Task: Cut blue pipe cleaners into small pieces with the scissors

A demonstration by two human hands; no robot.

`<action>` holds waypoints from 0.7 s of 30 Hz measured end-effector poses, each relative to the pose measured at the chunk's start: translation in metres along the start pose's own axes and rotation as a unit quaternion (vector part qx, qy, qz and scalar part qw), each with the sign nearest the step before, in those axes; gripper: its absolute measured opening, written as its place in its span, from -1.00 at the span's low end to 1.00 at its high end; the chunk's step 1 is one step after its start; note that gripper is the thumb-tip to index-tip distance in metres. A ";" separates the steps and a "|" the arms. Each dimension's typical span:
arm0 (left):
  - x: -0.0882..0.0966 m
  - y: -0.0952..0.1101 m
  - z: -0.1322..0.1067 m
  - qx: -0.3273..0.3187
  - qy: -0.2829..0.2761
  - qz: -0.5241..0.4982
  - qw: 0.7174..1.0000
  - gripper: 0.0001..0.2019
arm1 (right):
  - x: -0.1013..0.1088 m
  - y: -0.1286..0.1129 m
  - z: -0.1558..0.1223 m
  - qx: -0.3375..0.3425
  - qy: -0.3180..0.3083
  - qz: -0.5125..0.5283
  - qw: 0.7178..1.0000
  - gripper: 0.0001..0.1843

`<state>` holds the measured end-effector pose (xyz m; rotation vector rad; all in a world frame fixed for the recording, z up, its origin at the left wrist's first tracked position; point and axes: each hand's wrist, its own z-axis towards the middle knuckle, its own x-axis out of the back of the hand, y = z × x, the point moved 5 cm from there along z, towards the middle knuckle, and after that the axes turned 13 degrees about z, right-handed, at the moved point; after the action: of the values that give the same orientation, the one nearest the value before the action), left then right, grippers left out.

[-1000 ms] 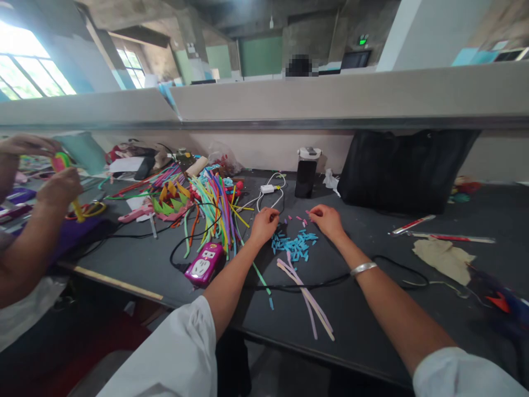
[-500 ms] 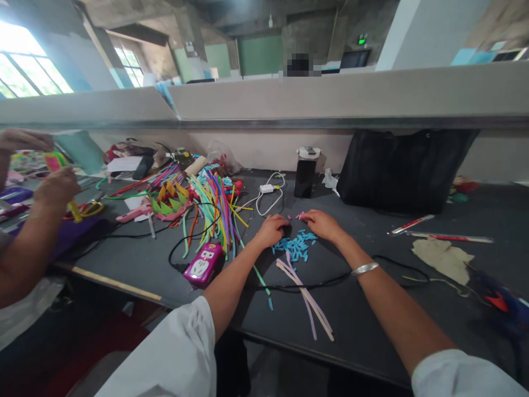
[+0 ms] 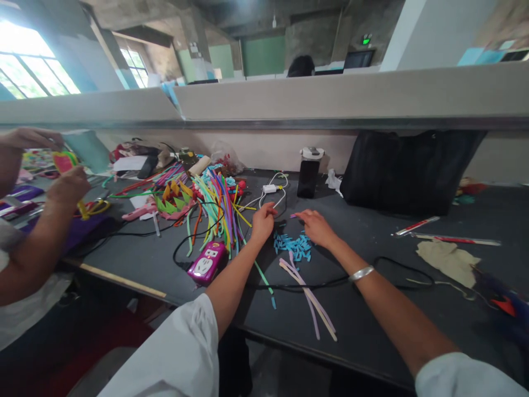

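A loose pile of short blue pipe-cleaner pieces (image 3: pixel 292 247) lies on the dark table between my forearms. Behind its left side, my left hand (image 3: pixel 263 221) is raised a little, fingers loosely bent and apart, with nothing visible in it. My right hand (image 3: pixel 317 227) is at the pile's upper right. Its index finger stretches left to a small pink piece (image 3: pixel 293 215), touching it or very close; the hand is otherwise open. In front of the pile, a few long lilac and cream pipe cleaners (image 3: pixel 308 298) lie crossed.
A purple power strip (image 3: pixel 208 263) and a bundle of coloured pipe cleaners (image 3: pixel 219 207) lie left. A black cable (image 3: pixel 314 286) crosses under my arms. Behind stand a bottle (image 3: pixel 309 179) and black bag (image 3: pixel 409 173). A co-worker's hand (image 3: pixel 70 184) works at far left.
My left hand has lifted and moved left, away from the pile's upper edge. My right hand has shifted slightly, its index finger now stretched to the pink piece. The view has shifted slightly.
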<state>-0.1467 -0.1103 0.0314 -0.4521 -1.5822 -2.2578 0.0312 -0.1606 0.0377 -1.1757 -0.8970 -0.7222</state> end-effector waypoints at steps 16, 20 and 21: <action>0.023 0.034 -0.013 -0.014 -0.260 0.329 0.908 -0.68 | 0.009 0.022 -0.054 -0.079 -0.081 -0.008 0.994 -0.77; 0.012 0.040 -0.025 -0.048 -0.292 0.363 0.884 -0.67 | -0.007 -0.020 -0.029 -0.038 -0.079 0.019 0.996 -0.75; 0.013 0.041 -0.027 -0.053 -0.291 0.366 0.882 -0.64 | -0.008 -0.027 -0.024 -0.030 -0.079 0.025 0.996 -0.76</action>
<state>-0.1410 -0.1497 0.0622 -1.5759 -1.1896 -1.6729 0.0089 -0.1908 0.0397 -1.3176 -0.9790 -0.6253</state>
